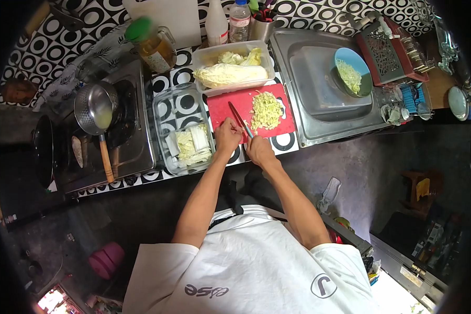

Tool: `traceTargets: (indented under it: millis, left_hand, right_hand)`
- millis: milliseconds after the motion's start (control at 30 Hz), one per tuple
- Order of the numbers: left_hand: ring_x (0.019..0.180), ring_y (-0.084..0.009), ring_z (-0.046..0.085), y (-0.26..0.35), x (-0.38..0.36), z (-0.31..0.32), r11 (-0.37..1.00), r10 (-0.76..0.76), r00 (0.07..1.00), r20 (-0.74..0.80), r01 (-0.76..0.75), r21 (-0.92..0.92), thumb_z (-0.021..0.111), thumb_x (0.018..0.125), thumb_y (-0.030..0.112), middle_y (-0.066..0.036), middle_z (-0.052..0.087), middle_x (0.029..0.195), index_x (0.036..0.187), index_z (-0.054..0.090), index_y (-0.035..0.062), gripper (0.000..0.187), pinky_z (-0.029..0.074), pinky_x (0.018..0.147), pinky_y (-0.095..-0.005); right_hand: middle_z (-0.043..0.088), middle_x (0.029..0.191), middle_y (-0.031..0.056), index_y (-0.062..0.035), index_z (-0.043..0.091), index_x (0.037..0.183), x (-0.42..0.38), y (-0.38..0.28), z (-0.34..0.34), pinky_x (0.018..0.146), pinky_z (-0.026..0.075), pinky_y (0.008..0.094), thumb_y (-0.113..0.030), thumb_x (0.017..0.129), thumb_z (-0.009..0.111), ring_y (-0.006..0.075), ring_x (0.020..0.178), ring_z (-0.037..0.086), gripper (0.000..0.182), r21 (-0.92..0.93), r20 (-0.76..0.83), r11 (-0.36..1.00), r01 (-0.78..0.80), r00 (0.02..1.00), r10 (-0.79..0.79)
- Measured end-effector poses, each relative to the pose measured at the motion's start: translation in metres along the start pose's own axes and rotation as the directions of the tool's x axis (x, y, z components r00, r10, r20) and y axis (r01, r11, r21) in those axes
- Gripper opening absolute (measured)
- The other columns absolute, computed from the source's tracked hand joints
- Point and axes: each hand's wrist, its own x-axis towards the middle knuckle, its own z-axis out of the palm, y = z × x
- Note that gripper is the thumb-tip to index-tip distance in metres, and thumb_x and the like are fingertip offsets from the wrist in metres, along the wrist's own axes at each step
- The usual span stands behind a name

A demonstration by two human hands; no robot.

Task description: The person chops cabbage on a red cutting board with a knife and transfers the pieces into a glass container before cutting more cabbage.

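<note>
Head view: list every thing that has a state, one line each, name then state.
left hand: resting on the cutting board, holds nothing visible
right hand: gripping the knife
knife: blade lying over the cutting board
cutting board: carries a pile of chopped cabbage
plastic tub: open, holds cabbage
glass dish: open, partly filled
blue bowl: tilted in sink, holds shreds
saucepan: on stove, uncovered

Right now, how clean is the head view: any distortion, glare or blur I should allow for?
Head view: strong fisheye bends the counter and blackens the corners; bright glare bottom right; the green bottle lid is smeared; the red cutting board, knife and both hands, left and right, look sharp.
</note>
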Motion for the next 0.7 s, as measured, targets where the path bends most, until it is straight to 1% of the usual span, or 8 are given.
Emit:
traceTargets:
  millis: [67,133,233,300,467,500,667,700]
  left_hand:
    - [0.06,-0.0204,0.064,0.001,-0.002,0.001,0.996,-0.038,0.999,0.011,0.038,-0.081,0.068,0.067,0.002,-0.009,0.063,0.064,0.074,0.049,0.0043,0.021,0.05,0.057,-0.0309]
    - [0.059,-0.0211,0.064,0.001,-0.004,0.0,0.997,-0.044,0.999,0.003,0.045,-0.062,0.067,0.066,0.002,-0.009,0.063,0.064,0.074,0.049,0.0045,0.02,0.049,0.056,-0.0315]
    - [0.058,-0.0217,0.063,0.001,-0.003,-0.001,0.998,-0.024,1.0,-0.011,0.024,-0.058,0.067,0.066,0.002,-0.009,0.062,0.063,0.074,0.05,0.0045,0.019,0.049,0.055,-0.0328]
    - [0.058,-0.0163,0.062,0.002,-0.004,0.0,0.999,-0.035,0.999,-0.003,0.035,0.014,0.068,0.068,0.002,-0.009,0.062,0.064,0.074,0.05,0.0027,0.019,0.048,0.055,-0.0283]
    - [0.058,-0.0178,0.062,-0.004,-0.003,0.004,0.997,0.011,1.0,-0.028,-0.013,-0.08,0.069,0.068,0.002,-0.01,0.06,0.063,0.073,0.049,0.0026,0.021,0.048,0.054,-0.029]
    - [0.058,-0.0184,0.062,-0.003,-0.003,0.003,0.998,0.013,0.999,-0.033,-0.015,-0.066,0.07,0.068,0.003,-0.01,0.06,0.063,0.074,0.049,0.0027,0.022,0.048,0.054,-0.0293]
    - [0.06,-0.0204,0.063,0.001,-0.003,-0.004,0.999,-0.007,1.0,0.026,0.008,-0.049,0.072,0.067,0.004,-0.01,0.062,0.065,0.074,0.049,0.0031,0.024,0.048,0.056,-0.0302]
    - [0.061,-0.0206,0.063,-0.002,-0.002,-0.004,0.999,0.018,0.999,0.036,-0.017,-0.028,0.071,0.066,0.003,-0.01,0.062,0.064,0.074,0.049,0.0032,0.024,0.048,0.057,-0.0302]
  right_hand:
    - [0.058,0.078,0.0341,0.0084,0.061,0.078,-0.013,-0.004,-0.005,0.07,0.047,0.0501,-0.03,0.09,0.042,0.0484,0.079,0.058,0.044,-0.009,0.033,0.999,-0.034,0.999,0.034]
    - [0.059,0.083,0.0329,0.0075,0.059,0.083,-0.027,-0.004,0.001,0.075,0.048,0.0505,-0.032,0.09,0.043,0.0457,0.082,0.06,0.043,-0.045,0.063,0.993,-0.11,0.992,0.113]
    - [0.059,0.08,0.0332,0.0067,0.055,0.086,-0.028,-0.001,0.016,0.072,0.046,0.0532,-0.032,0.091,0.043,0.0491,0.081,0.058,0.04,-0.016,-0.062,0.994,-0.105,0.993,0.104]
    - [0.058,0.08,0.0335,0.0068,0.055,0.085,-0.023,-0.005,0.016,0.072,0.046,0.053,-0.031,0.091,0.043,0.049,0.081,0.058,0.04,-0.021,-0.049,0.994,-0.109,0.993,0.108]
    - [0.057,0.075,0.0353,0.0082,0.058,0.076,-0.011,-0.009,0.008,0.071,0.047,0.0515,-0.029,0.09,0.044,0.0486,0.077,0.058,0.043,0.006,-0.031,0.995,-0.103,0.994,0.103]
    - [0.058,0.083,0.0349,0.0086,0.06,0.083,-0.01,-0.008,0.003,0.076,0.047,0.0505,-0.031,0.09,0.043,0.0474,0.085,0.058,0.043,-0.015,0.035,0.99,-0.138,0.99,0.139]
    - [0.057,0.082,0.0366,0.0101,0.059,0.081,-0.025,-0.001,0.005,0.076,0.047,0.0503,-0.03,0.09,0.042,0.0488,0.085,0.056,0.045,0.034,0.068,0.985,-0.169,0.984,0.166]
    - [0.056,0.077,0.0356,0.0108,0.059,0.079,-0.026,0.0,0.007,0.072,0.046,0.0502,-0.029,0.091,0.042,0.049,0.081,0.056,0.045,0.056,0.025,0.987,-0.151,0.988,0.15]
